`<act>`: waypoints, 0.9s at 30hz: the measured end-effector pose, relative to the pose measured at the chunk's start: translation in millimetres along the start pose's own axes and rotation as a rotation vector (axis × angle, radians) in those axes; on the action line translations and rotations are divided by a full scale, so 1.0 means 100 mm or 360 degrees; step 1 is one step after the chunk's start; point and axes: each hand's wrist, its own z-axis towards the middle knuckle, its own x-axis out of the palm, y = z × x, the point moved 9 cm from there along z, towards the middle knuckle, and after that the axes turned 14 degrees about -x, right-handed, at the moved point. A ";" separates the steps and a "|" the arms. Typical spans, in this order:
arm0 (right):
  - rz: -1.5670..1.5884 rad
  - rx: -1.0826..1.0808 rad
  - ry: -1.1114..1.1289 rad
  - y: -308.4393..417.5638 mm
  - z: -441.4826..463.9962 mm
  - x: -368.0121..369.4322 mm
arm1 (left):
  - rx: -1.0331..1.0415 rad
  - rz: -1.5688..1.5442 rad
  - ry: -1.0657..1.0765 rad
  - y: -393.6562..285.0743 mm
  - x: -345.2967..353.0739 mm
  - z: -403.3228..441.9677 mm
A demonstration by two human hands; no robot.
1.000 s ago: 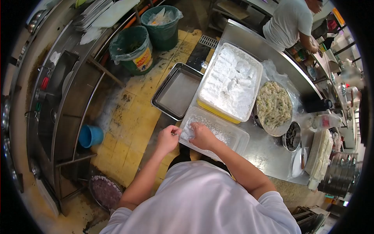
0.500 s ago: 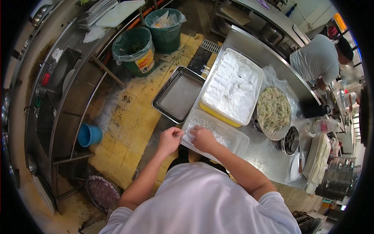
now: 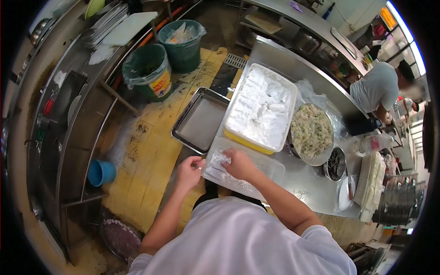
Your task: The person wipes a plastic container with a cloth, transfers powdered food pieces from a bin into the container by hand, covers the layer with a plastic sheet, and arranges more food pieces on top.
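A shallow clear plastic tub, dusted with white powder, lies in front of me on the steel table. Over its left part is my right hand, fingers bent down and closed at a powdery white patch; what they grip is hidden. My left hand is just outside the tub's left edge, thumb and fingers pinched around something small that I cannot make out. Beyond the tub stands a larger white tub with rows of pieces coated in white powder.
Right of the white tub is a bowl of pale green-flecked filling, then a smaller bowl of dark pieces. An empty metal tray sits left. Lined green bins and a blue bucket stand on the floor. Another person bends at right.
My hands have drawn apart: the left moved a little left, off the tub's edge, while the right stays over the tub. The whole view has shifted slightly.
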 end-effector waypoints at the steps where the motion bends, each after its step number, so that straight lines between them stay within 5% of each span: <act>1: 0.0068 0.0139 -0.0112 -0.08 0.00 -0.24 | -0.0028 -0.0046 -0.0003 -0.05 -0.04 -0.01; 5: -0.0075 0.0440 -0.0500 -0.85 0.07 -1.21 | -0.0023 -0.0164 -0.0004 -0.17 -0.08 -0.03; 8: -0.0946 0.0034 -0.0108 -1.07 0.31 -1.31 | 0.0007 -0.0196 0.0066 -0.22 0.03 -0.03; 15: -0.1475 0.0074 0.0872 -1.22 0.48 -1.03 | 0.0118 -0.0212 0.0142 -0.42 0.26 -0.13; 18: -0.1558 -0.0308 0.0220 -1.21 0.52 -1.02 | 0.0120 -0.0183 0.0098 -0.40 0.25 -0.17; 24: -0.1186 -0.0130 0.0624 -1.22 0.62 -1.10 | 0.0127 -0.0172 0.0043 -0.50 0.19 -0.23; 27: -0.1269 -0.0422 0.0554 -1.25 0.60 -0.96 | 0.0137 -0.0168 0.0040 -0.48 0.21 -0.21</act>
